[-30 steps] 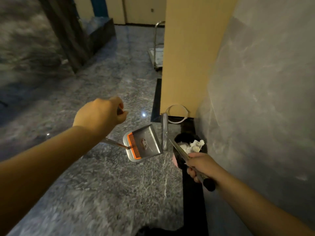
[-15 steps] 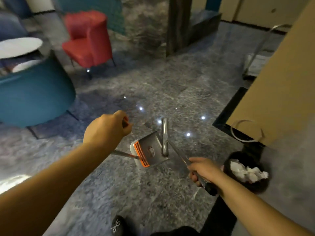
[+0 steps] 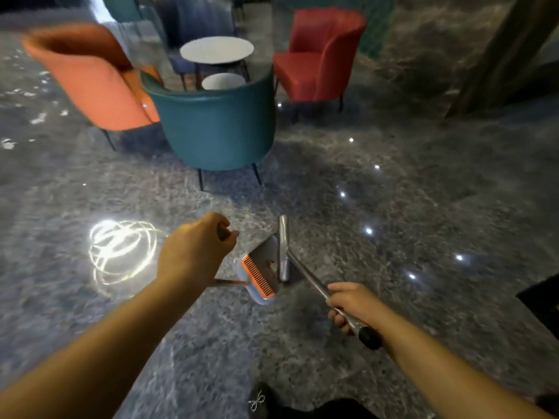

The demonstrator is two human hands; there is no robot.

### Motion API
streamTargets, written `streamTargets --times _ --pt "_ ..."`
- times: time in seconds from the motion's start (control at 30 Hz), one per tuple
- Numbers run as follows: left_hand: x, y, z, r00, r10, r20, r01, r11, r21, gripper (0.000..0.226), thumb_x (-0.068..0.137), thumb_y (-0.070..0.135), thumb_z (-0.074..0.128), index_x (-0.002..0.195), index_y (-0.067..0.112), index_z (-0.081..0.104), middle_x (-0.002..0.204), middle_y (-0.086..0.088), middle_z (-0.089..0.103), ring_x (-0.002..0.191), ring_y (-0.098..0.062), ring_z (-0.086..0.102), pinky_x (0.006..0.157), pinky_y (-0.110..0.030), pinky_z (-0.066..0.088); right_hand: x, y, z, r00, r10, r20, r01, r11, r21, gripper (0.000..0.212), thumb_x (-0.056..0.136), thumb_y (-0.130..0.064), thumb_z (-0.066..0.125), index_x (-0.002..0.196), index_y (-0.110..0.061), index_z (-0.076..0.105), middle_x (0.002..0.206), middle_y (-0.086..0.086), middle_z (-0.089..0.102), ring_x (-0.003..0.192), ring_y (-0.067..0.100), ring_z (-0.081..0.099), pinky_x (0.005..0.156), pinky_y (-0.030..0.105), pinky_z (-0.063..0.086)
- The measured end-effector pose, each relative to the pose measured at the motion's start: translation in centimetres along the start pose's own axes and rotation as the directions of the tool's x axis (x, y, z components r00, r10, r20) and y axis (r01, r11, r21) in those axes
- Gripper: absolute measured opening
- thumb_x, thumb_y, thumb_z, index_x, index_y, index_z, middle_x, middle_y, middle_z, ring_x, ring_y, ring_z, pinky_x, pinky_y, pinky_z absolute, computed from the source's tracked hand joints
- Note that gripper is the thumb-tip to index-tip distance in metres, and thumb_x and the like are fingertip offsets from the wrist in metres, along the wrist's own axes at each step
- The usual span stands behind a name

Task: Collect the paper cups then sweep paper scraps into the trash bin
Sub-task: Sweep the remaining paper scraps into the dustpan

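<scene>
The trash bin is dropping out of view as chairs are appearing; left hand (image 3: 195,252) is clenching the dustpan (image 3: 263,272) handle, right hand (image 3: 352,303) gripping the broom (image 3: 305,272) beside it. No writing is legible.

Both forearms are bare, with no sleeves, watch or rings showing on the left hand (image 3: 196,252) or the right hand (image 3: 352,305). Below, a dark shoe (image 3: 260,402) carries a small white bow.
</scene>
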State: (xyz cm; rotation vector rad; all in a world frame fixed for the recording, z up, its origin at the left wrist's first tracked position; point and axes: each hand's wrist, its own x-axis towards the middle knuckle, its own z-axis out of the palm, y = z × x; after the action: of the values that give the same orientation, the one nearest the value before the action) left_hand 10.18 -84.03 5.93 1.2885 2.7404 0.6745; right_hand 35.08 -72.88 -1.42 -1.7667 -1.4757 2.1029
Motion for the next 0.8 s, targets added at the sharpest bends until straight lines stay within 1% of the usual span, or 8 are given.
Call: streamTargets --times 0.1,0.2,0.3,0.37,0.47,0.57,0.63,0.8 --pt "1.1 -5.0 -1.7 0.995 -0.093 -0.030 0.092 0.995 -0.024 0.030 0.085 0.049 0.066 0.106 0.027 0.065 0.088 -0.002 0.071 0.082 -0.028 0.064 0.064 -0.031 0.045 2.3 -2.4 5.4 0.998 0.010 0.070 -0.007 0.999 -0.043 0.031 0.094 0.000 0.047 0.115 -0.022 0.051 0.060 0.013 0.048 0.031 0.010 0.041 0.035 0.013 0.031" --pt "1.6 -9.4 -3.4 0.984 -0.167 -0.064 0.165 0.986 -0.034 0.030 0.085 0.048 0.067 0.107 0.027 0.065 0.089 0.002 0.070 0.083 -0.025 0.063 0.064 -0.030 0.042 4.1 -4.6 10.5 0.992 0.010 0.127 0.003 0.995 -0.100 0.033 0.094 -0.001 0.048 0.115 -0.026 0.046 0.060 0.014 0.050 0.029 0.010 0.041 0.035 0.013 0.033" --pt "1.7 -13.3 -5.0 0.960 -0.260 -0.099 0.252 0.964 -0.086 0.027 0.084 0.047 0.069 0.105 0.029 0.066 0.076 0.014 0.063 0.073 -0.016 0.057 0.061 -0.027 0.037 5.4 -6.8 15.0 0.981 -0.010 0.193 0.043 0.984 -0.172 0.036 0.093 0.000 0.048 0.119 -0.025 0.044 0.060 0.014 0.049 0.030 0.010 0.042 0.034 0.014 0.033" --pt "1.7 -16.0 -6.0 0.932 -0.342 -0.119 0.325 0.935 -0.142 0.026 0.083 0.047 0.070 0.103 0.031 0.065 0.072 0.019 0.059 0.072 -0.011 0.056 0.061 -0.027 0.039 6.3 -8.2 17.9 0.969 -0.013 0.245 0.071 0.971 -0.230 0.035 0.093 0.000 0.048 0.118 -0.025 0.044 0.060 0.014 0.050 0.031 0.010 0.042 0.034 0.014 0.034" --pt "1.4 -19.2 -6.9 0.881 -0.436 -0.184 0.393 0.891 -0.228 0.026 0.080 0.046 0.073 0.100 0.032 0.066 0.082 0.016 0.068 0.077 -0.011 0.062 0.063 -0.028 0.045 7.7 -10.0 21.9 0.954 -0.004 0.298 0.094 0.954 -0.286 0.034 0.094 0.000 0.049 0.117 -0.025 0.046 0.059 0.012 0.049 0.032 0.010 0.042 0.034 0.014 0.034" --pt "1.7 -22.7 -7.9 0.822 -0.518 -0.239 0.460 0.849 -0.259 0.025 0.079 0.045 0.073 0.099 0.033 0.067 0.084 0.012 0.070 0.080 -0.014 0.065 0.066 -0.031 0.050 9.5 -11.8 26.3 0.935 0.014 0.355 0.123 0.925 -0.360 0.033 0.093 0.002 0.048 0.121 -0.016 0.051 0.056 0.013 0.048 0.029 0.010 0.042 0.033 0.013 0.034" --pt "2.6 -25.3 -8.4 0.778 -0.573 -0.258 0.506 0.815 -0.282 0.025 0.079 0.046 0.073 0.099 0.033 0.067 0.083 0.013 0.070 0.080 -0.014 0.065 0.065 -0.029 0.047 11.0 -13.7 29.6 0.914 0.024 0.405 0.165 0.890 -0.425 0.029 0.093 0.004 0.046 0.121 -0.003 0.049 0.056 0.013 0.046 0.029 0.011 0.041 0.033 0.014 0.033" --pt "7.3 -31.5 -9.6 0.699 -0.639 -0.320 0.580 0.769 -0.268 0.025 0.079 0.043 0.073 0.101 0.031 0.069 0.085 0.011 0.071 0.083 -0.016 0.066 0.063 -0.025 0.040 16.1 -19.2 37.2 0.875 0.123 0.468 0.144 0.857 -0.495 0.027 0.094 0.001 0.046 0.120 -0.005 0.046 0.057 0.011 0.045 0.034 0.013 0.040 0.038 0.017 0.031"
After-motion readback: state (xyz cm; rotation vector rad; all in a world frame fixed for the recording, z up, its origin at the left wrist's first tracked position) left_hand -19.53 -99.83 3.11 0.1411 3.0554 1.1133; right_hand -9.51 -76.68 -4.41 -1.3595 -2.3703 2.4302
